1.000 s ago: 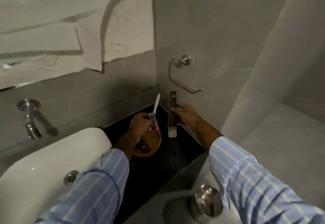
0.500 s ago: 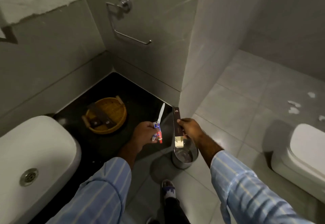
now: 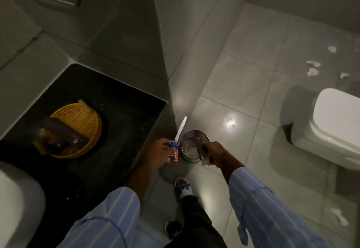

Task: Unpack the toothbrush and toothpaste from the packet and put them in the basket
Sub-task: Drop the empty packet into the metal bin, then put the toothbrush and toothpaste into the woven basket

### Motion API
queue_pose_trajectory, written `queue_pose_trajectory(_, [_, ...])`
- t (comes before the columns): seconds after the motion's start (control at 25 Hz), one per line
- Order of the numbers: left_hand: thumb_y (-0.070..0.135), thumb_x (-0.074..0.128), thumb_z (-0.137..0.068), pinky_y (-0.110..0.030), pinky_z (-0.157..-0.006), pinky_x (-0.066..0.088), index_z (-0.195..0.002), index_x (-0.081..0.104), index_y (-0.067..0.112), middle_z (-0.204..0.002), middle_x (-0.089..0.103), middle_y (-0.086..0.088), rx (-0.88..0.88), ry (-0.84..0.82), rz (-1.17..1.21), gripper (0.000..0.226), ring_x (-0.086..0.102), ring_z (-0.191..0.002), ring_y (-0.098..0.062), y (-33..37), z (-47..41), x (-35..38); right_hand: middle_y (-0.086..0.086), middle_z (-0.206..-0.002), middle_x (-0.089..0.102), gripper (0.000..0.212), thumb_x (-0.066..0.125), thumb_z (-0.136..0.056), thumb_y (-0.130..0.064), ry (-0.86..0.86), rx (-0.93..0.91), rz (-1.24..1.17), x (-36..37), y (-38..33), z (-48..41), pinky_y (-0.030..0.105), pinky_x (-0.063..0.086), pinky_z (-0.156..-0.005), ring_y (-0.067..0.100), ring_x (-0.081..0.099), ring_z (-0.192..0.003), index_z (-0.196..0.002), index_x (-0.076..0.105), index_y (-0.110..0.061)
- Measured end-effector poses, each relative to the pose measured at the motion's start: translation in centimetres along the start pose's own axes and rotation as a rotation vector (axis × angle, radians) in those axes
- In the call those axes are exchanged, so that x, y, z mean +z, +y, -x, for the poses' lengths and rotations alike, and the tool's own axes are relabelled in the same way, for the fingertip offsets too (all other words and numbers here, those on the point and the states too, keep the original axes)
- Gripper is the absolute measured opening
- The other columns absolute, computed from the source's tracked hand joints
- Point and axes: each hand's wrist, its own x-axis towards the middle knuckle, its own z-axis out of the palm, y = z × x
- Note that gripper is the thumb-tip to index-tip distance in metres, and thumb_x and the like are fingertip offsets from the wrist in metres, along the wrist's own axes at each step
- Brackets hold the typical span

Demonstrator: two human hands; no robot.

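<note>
the dark stone worktop is matte and speckled, its right edge dropping to the pale glossy tiled floor. a woven yellow plastic basket sits toward the worktop's far left corner, round and lattice-sided, with a dark flat packet lying across it. on the floor just past the worktop's right edge stands a small shiny steel bin, round and open-topped. the right hand is closed around an empty-looking brown card packet, held over the bin; thin card, light, it will crush easily. the left hand grips the toothpaste and toothbrush together, beside the bin and well apart from the basket. the tube is small, soft and smooth, best pinched mid-body; the white brush is stiff, slim, light plastic, best held by its handle, and likely to slip through loose fingers.
</note>
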Motion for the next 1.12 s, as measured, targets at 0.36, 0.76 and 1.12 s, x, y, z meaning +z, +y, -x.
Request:
queue_pose_trajectory(0.36, [0.009, 0.065, -0.091, -0.037, -0.072, 0.064, -0.117, 0.062, 0.002, -0.108, 0.070, -0.014, -0.063, -0.024, -0.018, 0.026, 0.069, -0.086, -0.021, -1.9, -2.5, 0.1, 0.018, -0.094, 0.065, 0.037, 0.058, -0.095, -0.030, -0.043, 0.111, 0.016, -0.9, -1.0, -5.0, 0.031, 0.057, -0.058, 0.025, 0.062, -0.072, -0.114, 0.061, 0.002])
queue_pose_trajectory(0.76, [0.009, 0.070, -0.086, -0.025, -0.062, 0.060, -0.110, 0.070, 0.009, -0.102, 0.075, -0.014, 0.155, 0.066, -0.148, 0.023, 0.069, -0.077, -0.019, 0.5, -0.9, -4.7, 0.006, -0.074, 0.066, 0.025, 0.065, -0.091, -0.028, 0.023, -0.784, 0.354, 2.2, -12.4, 3.4, 0.026, 0.049, -0.068, 0.016, 0.060, -0.069, -0.081, 0.070, -0.006])
queue_pose_trajectory(1.12, [0.023, 0.076, -0.083, -0.013, -0.065, 0.048, -0.108, 0.075, 0.012, -0.092, 0.066, 0.004, 0.416, 0.049, -0.397, 0.027, 0.066, -0.082, -0.012, 7.8, 2.4, -14.7, 0.002, -0.113, 0.074, 0.035, 0.070, -0.083, -0.010, -0.538, -0.824, 1.134, 7.5, -21.7, 10.3, 0.036, 0.054, -0.098, 0.018, 0.069, -0.102, -0.117, 0.073, -0.019])
